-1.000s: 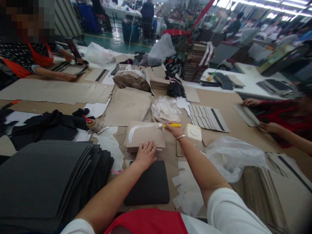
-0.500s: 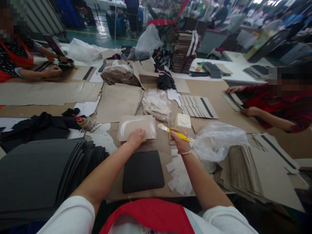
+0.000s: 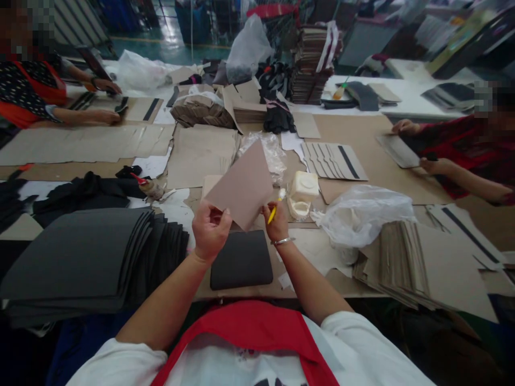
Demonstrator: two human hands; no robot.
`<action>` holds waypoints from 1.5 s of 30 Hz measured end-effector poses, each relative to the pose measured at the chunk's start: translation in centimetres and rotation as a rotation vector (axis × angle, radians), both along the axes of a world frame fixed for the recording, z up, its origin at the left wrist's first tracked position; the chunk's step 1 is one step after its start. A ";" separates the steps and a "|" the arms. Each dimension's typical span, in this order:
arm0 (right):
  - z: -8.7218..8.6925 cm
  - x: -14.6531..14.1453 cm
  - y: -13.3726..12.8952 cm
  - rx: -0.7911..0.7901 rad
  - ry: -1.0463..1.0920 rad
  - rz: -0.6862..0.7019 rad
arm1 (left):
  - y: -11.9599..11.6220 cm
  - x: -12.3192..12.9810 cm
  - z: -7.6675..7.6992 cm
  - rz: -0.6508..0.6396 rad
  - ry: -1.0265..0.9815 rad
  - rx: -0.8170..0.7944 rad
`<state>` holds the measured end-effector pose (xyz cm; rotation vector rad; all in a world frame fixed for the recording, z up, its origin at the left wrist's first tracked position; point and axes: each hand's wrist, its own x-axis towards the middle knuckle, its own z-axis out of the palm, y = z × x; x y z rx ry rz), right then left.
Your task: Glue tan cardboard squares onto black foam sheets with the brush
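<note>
A beige board (image 3: pixel 245 187) is lifted and tilted above the table, its lower left corner pinched by my left hand (image 3: pixel 211 228). My right hand (image 3: pixel 277 221) wraps round a yellow-handled brush (image 3: pixel 272 214), bristles up, and its fingers also touch the board's right edge. Behind the board, a stack of beige boards (image 3: pixel 210 183) is mostly hidden. A black panel (image 3: pixel 242 261) lies flat below my hands. Right of the brush stands a cream plastic container (image 3: pixel 304 186) with an opening at its front.
Dark sheets (image 3: pixel 80 257) are piled at the left, beige sheets (image 3: pixel 422 268) at the right. A clear plastic bag (image 3: pixel 366 214) lies right of my right hand. A glue bottle (image 3: pixel 151 187) is at the left. Two people work at the far left and right.
My left hand has taken hold of a beige board and lifted it off the stack. My right hand has moved left to the board, turning the brush upright. The view has shifted slightly.
</note>
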<state>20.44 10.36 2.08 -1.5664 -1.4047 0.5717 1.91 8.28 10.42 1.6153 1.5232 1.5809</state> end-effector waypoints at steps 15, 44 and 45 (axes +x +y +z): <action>-6.4 5.7 -10.0 -0.200 -0.139 0.017 | -8.2 -6.6 -13.2 -0.135 -0.169 -0.811; -13.8 2.0 -8.3 -0.536 -0.392 0.082 | -6.7 -8.5 -20.5 -0.077 0.396 -1.023; -13.8 2.0 -8.3 -0.539 -0.393 0.084 | -6.6 -8.5 -20.6 -0.083 0.403 -1.020</action>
